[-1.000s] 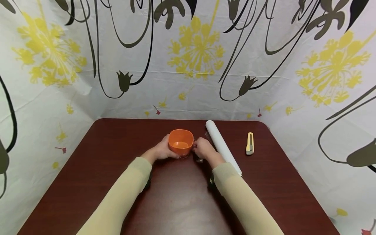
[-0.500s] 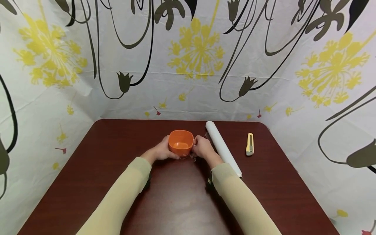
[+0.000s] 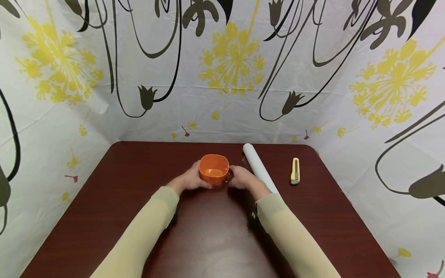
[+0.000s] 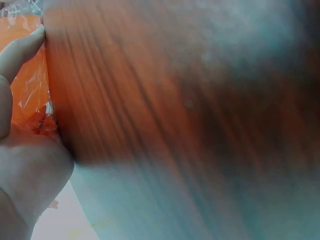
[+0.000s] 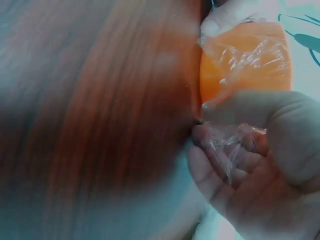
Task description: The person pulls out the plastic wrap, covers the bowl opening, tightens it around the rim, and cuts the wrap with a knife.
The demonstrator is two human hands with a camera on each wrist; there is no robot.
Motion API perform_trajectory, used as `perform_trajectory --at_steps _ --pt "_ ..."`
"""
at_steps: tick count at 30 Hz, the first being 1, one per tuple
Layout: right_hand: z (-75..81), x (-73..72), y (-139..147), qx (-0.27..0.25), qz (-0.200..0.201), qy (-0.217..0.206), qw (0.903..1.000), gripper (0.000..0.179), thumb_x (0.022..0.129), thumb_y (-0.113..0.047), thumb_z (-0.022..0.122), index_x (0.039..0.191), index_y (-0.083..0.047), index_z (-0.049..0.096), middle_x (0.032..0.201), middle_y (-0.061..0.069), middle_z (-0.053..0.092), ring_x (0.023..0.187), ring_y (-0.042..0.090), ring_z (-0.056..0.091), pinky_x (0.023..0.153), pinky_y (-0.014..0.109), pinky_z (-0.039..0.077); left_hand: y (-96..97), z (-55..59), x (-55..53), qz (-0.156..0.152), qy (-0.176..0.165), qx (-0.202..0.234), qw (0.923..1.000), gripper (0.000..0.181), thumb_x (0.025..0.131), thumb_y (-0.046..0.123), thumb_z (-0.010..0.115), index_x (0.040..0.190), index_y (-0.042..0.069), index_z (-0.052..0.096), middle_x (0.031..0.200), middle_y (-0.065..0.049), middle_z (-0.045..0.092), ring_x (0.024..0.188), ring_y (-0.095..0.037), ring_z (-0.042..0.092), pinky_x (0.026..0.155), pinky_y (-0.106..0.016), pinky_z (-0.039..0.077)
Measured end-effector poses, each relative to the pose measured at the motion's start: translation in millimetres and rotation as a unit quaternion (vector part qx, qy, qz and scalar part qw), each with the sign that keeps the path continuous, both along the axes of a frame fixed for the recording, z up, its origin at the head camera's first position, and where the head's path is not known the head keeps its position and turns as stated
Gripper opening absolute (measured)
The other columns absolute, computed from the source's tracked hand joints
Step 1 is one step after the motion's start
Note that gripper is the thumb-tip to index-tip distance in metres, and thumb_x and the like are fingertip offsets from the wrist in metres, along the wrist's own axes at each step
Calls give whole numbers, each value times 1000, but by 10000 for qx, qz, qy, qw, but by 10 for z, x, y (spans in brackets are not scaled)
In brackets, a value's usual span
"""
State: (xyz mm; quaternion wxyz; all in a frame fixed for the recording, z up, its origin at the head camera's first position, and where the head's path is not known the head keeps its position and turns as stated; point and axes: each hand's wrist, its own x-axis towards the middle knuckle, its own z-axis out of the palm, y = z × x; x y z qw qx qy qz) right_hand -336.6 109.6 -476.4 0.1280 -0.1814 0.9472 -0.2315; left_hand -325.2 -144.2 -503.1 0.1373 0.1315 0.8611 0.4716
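An orange bowl (image 3: pixel 213 173) with a rounded square rim stands on the dark table. Clear cling film (image 5: pixel 250 62) clings to its outer wall, wrinkled and shiny. My left hand (image 3: pixel 193 177) grips the bowl's left side, with the thumb on the near side. At the right side is my right hand (image 3: pixel 242 177). In the right wrist view its thumb lies along the bowl's wall, and loosely curled fingers hold a bunched tail of film. The left wrist view shows the left hand against the film-covered wall; its other fingers are partly out of frame.
A long white roll (image 3: pixel 259 164) lies slantwise just right of the right hand, partly behind the forearm. Farther right lies a yellow utility knife (image 3: pixel 295 171). The dark red table (image 3: pixel 139 166) meets a patterned white cloth (image 3: pixel 167 69) at the back and sides.
My right hand has turned and shifted slightly beside the bowl, its fingers now lower along the wall, and its forearm has swung a little right. The left hand and bowl have stayed put.
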Motion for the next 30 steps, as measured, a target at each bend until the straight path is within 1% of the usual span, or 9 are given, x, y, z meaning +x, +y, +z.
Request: perform_trajectory --at_steps 2,5,10,18,19,20,25,27,30 --pt "-14 37 -8 70 36 204 9998 32 99 -7 72 130 -3 70 111 12 73 96 26 60 90 41 52 -4 -2 4 19 -9 -2 10000 116 78 17 99 168 5 27 167 -22 35 152 -39 40 132 -59 32" --pt "-60 53 -17 172 -143 638 9977 17 104 -13 67 117 -7 77 109 12 75 100 28 63 95 47 55 3 -11 11 7 -6 41 10000 115 79 16 99 168 5 27 167 -22 36 152 -39 41 132 -58 33" --pt "-109 -18 -43 354 -423 1053 9929 15 103 -19 70 103 -11 82 103 12 75 114 33 65 104 52 55 19 -8 11 -30 15 79 10000 114 79 15 99 168 5 28 166 -23 36 153 -39 40 132 -58 33" --pt "-468 -286 -1 24 -1063 930 9900 13 97 -18 74 107 -11 70 96 7 73 83 24 65 77 39 56 -34 -107 -81 -364 299 60 9989 114 77 26 101 166 7 32 164 -22 40 149 -39 44 129 -57 37" --pt "-509 -304 5 72 -1101 1041 9884 12 96 -19 74 104 -11 69 94 6 73 82 23 64 76 39 55 -49 -192 -132 -403 411 27 9983 114 77 29 102 166 7 33 163 -23 41 147 -39 45 128 -56 39" --pt "-481 -271 -1 57 -1141 1041 9880 10 96 -19 75 102 -12 71 93 5 73 82 23 64 76 40 56 -73 -269 -167 -445 526 6 9976 114 77 33 102 165 7 34 162 -23 42 146 -37 46 126 -53 41" --pt "-265 -83 -68 -158 -1080 932 9896 9 97 -13 73 99 -9 80 94 8 79 81 24 66 77 41 58 -64 -246 -136 -396 520 -95 9978 113 77 28 102 166 7 35 164 -22 43 147 -37 47 127 -56 40" --pt "-169 -22 -92 -224 -1004 759 9918 12 99 -10 69 103 -5 80 95 10 78 80 24 64 77 39 57 -31 -90 -48 -340 345 -48 9988 113 77 23 102 166 7 35 165 -21 42 150 -38 46 130 -60 36" --pt "-94 1 -96 -445 -869 503 9939 25 99 -7 63 121 -1 74 96 11 75 78 22 63 75 35 56 -23 -29 -13 -287 277 43 9992 110 79 19 100 166 7 35 166 -20 42 152 -38 45 132 -59 33"
